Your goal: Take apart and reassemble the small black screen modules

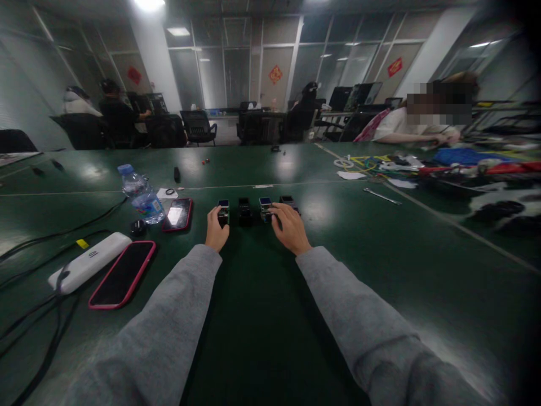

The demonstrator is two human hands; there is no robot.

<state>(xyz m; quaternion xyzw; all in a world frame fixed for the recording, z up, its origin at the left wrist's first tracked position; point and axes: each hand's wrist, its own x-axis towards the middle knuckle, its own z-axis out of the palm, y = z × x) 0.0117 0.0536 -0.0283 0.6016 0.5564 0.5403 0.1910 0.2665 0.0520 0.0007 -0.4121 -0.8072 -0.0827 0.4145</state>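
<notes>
A row of small dark boxy devices with little screens stands on the green table [262, 293]. My left hand [217, 232] has its thumb and fingers closed round the sides of the leftmost device [224, 204]. Beside it, apart from both hands, is an all-black device [244, 208]. My right hand [291, 226] reaches in from the right, its thumb and fingertips on the third device [265, 202], whose screen looks bluish. Partly hidden behind my right hand is the rightmost device [287, 200]. Their exact kind is too small to make out.
On the left are a water bottle [143, 197], two phones, one with a red-edged case [122, 276], a white power bank [91, 262] and black cables. A wrench [382, 196] and tangled cables [363, 163] lie right. A person [406, 127] sits at the far right.
</notes>
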